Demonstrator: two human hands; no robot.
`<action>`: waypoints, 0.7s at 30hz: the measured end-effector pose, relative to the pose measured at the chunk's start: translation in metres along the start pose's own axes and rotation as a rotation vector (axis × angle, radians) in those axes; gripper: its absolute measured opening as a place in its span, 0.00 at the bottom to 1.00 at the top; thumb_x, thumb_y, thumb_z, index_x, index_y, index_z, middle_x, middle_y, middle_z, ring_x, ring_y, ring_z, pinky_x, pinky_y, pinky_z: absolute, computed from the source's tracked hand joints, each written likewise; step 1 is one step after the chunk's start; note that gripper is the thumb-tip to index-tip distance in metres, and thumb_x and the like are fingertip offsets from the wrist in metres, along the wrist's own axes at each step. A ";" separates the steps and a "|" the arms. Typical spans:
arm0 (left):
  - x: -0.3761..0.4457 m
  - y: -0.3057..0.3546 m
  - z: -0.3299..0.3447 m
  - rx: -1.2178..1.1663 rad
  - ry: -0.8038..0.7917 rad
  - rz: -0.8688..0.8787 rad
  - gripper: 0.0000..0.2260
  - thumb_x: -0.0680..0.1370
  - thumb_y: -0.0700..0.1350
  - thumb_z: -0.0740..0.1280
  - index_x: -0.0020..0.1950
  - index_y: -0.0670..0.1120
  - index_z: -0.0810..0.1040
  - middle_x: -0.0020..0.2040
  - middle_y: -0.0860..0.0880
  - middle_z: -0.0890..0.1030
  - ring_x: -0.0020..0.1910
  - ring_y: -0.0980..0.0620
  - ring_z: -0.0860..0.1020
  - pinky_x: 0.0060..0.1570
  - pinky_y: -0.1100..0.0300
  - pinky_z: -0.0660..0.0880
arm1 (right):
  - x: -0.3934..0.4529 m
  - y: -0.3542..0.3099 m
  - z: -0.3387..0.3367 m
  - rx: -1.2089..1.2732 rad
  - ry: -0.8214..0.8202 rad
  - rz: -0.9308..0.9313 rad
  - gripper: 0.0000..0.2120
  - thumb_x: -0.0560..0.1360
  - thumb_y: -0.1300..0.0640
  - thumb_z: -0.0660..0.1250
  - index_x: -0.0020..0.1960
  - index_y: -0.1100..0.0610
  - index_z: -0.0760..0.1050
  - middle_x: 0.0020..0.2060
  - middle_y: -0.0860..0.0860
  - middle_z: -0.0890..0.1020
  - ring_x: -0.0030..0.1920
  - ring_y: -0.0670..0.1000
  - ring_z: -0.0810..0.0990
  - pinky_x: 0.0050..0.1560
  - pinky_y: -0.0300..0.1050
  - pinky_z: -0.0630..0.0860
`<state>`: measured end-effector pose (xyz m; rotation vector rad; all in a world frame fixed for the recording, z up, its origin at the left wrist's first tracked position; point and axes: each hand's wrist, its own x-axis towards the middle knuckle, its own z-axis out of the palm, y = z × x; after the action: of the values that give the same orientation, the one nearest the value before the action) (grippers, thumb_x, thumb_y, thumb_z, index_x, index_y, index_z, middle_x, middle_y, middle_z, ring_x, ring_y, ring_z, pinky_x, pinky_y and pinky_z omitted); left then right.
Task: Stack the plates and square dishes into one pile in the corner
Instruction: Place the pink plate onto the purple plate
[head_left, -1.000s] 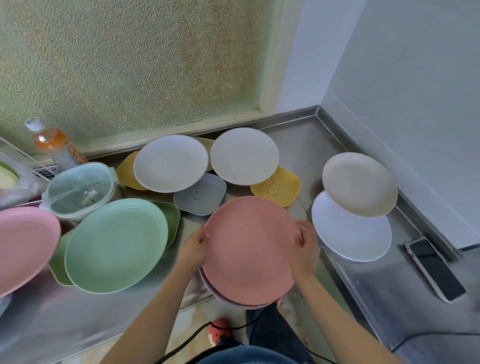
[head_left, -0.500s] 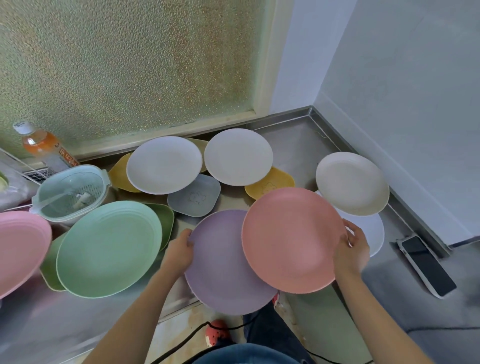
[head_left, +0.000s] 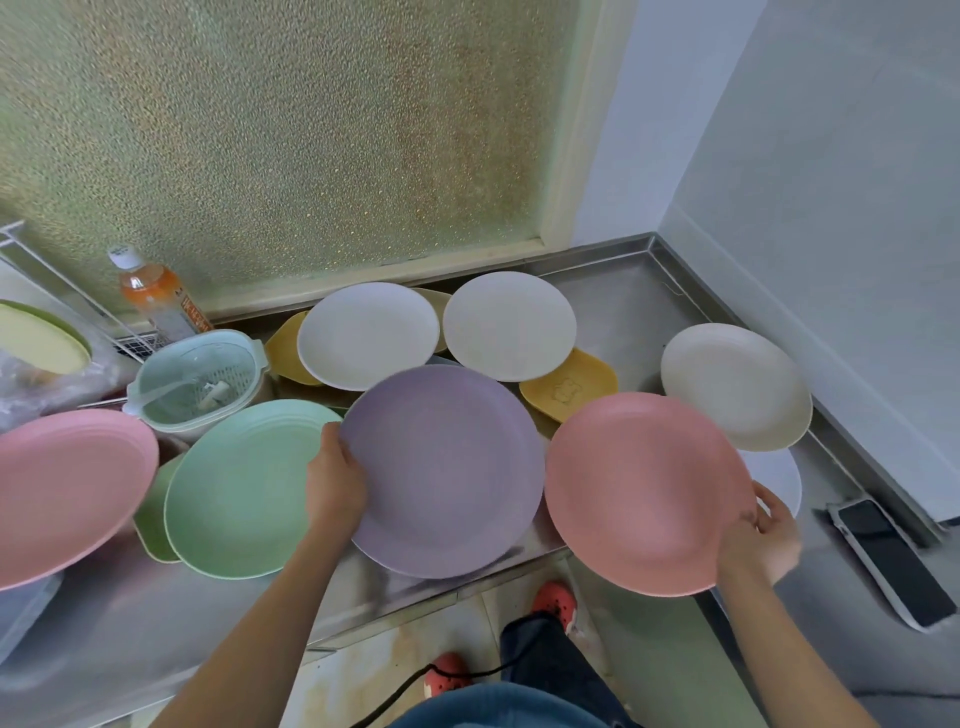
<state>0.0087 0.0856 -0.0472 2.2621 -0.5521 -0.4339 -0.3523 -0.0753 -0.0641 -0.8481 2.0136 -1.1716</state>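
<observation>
My left hand (head_left: 335, 483) grips the left rim of a large purple plate (head_left: 447, 467) held over the steel counter's front. My right hand (head_left: 763, 535) holds the right rim of a large pink plate (head_left: 644, 488), which hangs over a white plate (head_left: 776, 478). A cream plate (head_left: 737, 384) lies at the right, overlapping the white one. Two pale round plates (head_left: 369, 332) (head_left: 509, 325) rest at the back on yellow square dishes (head_left: 571, 389). A large green plate (head_left: 244, 483) lies left on a green square dish (head_left: 153, 514). The counter's back corner (head_left: 628, 291) is bare steel.
Another big pink plate (head_left: 62, 488) sits at the far left. A mint strainer bowl (head_left: 197, 384) and an orange drink bottle (head_left: 156, 296) stand at the back left. A phone (head_left: 893, 561) lies on the right counter near the wall. The counter's front edge is just below the plates.
The pink plate came off the purple plate and moved right with my right hand. My left hand keeps the purple plate, now lifted and further back.
</observation>
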 end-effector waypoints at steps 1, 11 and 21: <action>0.000 0.002 -0.001 -0.011 0.007 -0.010 0.10 0.79 0.36 0.51 0.58 0.40 0.68 0.43 0.41 0.73 0.39 0.42 0.70 0.41 0.52 0.66 | -0.004 0.001 0.001 -0.009 -0.016 -0.002 0.22 0.74 0.70 0.51 0.57 0.54 0.77 0.53 0.58 0.81 0.54 0.59 0.79 0.51 0.45 0.73; -0.024 0.030 0.039 -0.155 -0.224 0.001 0.09 0.81 0.41 0.52 0.56 0.43 0.70 0.42 0.45 0.75 0.40 0.45 0.73 0.36 0.56 0.66 | -0.056 0.006 0.044 -0.039 -0.447 -0.052 0.19 0.74 0.67 0.57 0.59 0.52 0.76 0.52 0.51 0.81 0.53 0.53 0.79 0.55 0.52 0.76; -0.025 -0.001 0.054 -0.302 -0.542 -0.213 0.19 0.75 0.48 0.65 0.65 0.60 0.70 0.62 0.55 0.76 0.59 0.50 0.75 0.61 0.44 0.73 | -0.071 0.023 0.066 -0.169 -0.693 0.058 0.09 0.79 0.51 0.59 0.56 0.45 0.74 0.52 0.43 0.79 0.50 0.47 0.78 0.50 0.47 0.79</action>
<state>-0.0375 0.0668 -0.0804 1.9086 -0.4703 -1.1762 -0.2644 -0.0416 -0.0957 -1.0881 1.5507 -0.5587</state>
